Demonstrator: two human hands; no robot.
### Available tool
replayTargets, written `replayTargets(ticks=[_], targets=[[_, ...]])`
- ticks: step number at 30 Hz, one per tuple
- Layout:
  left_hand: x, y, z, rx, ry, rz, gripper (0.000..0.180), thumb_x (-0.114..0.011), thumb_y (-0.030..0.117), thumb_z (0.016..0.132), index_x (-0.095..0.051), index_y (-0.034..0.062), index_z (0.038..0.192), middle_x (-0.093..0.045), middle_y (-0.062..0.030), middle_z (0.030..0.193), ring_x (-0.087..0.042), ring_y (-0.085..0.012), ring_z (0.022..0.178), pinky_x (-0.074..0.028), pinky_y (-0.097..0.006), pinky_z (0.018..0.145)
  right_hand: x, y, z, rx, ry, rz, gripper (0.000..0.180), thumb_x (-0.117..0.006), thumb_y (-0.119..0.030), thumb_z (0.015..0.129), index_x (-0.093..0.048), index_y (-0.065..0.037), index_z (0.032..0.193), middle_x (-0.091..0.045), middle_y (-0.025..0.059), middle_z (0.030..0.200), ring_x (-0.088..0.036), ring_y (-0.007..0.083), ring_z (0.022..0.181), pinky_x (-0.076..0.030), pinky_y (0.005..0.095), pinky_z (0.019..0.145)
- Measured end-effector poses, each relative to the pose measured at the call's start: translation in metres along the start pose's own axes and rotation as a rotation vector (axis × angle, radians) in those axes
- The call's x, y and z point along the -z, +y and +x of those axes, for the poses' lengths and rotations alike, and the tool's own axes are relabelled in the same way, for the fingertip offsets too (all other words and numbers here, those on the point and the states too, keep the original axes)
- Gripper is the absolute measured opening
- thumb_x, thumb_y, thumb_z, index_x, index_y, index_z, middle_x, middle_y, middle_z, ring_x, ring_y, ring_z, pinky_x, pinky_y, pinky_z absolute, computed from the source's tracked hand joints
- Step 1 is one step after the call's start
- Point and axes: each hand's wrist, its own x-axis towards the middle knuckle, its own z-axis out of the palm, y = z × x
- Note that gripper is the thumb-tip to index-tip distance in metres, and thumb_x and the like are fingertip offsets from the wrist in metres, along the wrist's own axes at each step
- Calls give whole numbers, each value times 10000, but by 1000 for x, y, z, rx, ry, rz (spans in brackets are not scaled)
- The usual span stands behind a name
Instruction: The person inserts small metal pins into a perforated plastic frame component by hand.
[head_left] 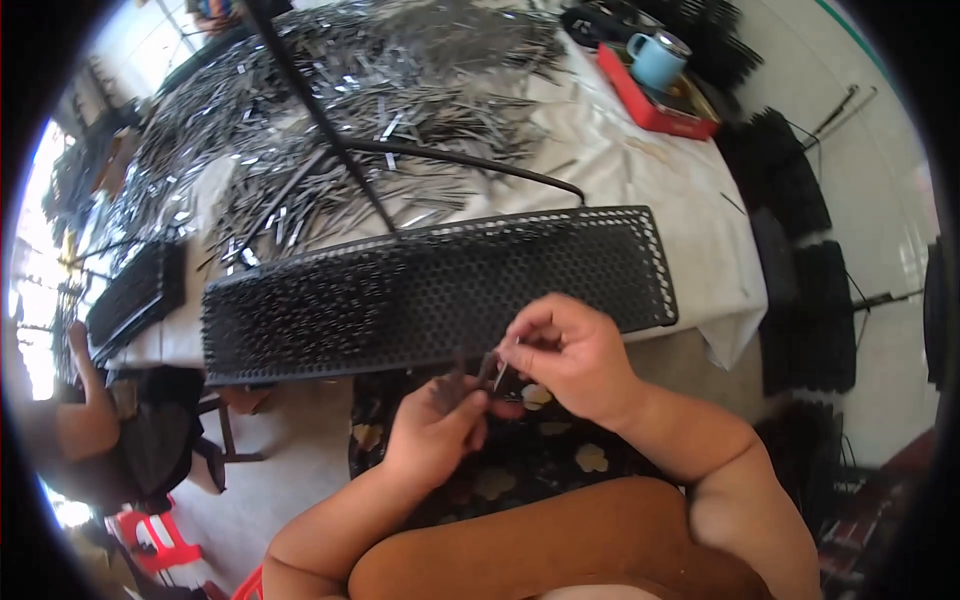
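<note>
Over my lap, close to the near edge of a black perforated panel, my two hands meet. My left hand is closed around a few thin dark strips, blurred at their ends. Thumb and index finger of my right hand pinch one narrow shiny strip beside them. The panel lies tilted at the table edge. Its left half bristles with many short dark strips, while bare holes show across the right half. A black rod frame rises behind the panel.
A large heap of loose shiny dark strips covers the white tablecloth. At the far right, a light blue mug stands in a red box. Black panels stand along the right. Another person sits at left by a second panel.
</note>
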Motion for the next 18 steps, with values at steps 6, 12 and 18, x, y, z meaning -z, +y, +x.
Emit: replayTargets(ticks=[6, 12, 18], targets=[[0, -2, 7, 197, 13, -98, 144, -514, 74, 983, -592, -29, 1046, -677, -177, 857, -512, -118, 527, -352, -215, 424, 79, 1, 48, 474, 514, -524, 56, -668, -14, 878, -632, -17, 921, -714, 74, 834, -684, 116, 758, -527, 231, 661], [1, 0, 8, 201, 30, -83, 139, -516, 69, 982, -592, -29, 1045, -669, -173, 839, -516, -116, 528, -354, -206, 424, 79, 5, 56, 543, 470, -473, 74, -686, -12, 858, -640, -21, 916, -710, 91, 803, -700, 132, 750, -522, 232, 660], [0, -1, 9, 205, 35, -83, 135, -522, 64, 979, -594, -32, 1041, -668, -175, 835, -516, -113, 522, -358, -201, 419, 76, 13, 63, 572, 409, -663, 84, -699, -66, 843, -646, -55, 907, -689, 102, 783, -687, 244, 699, -519, 302, 626]])
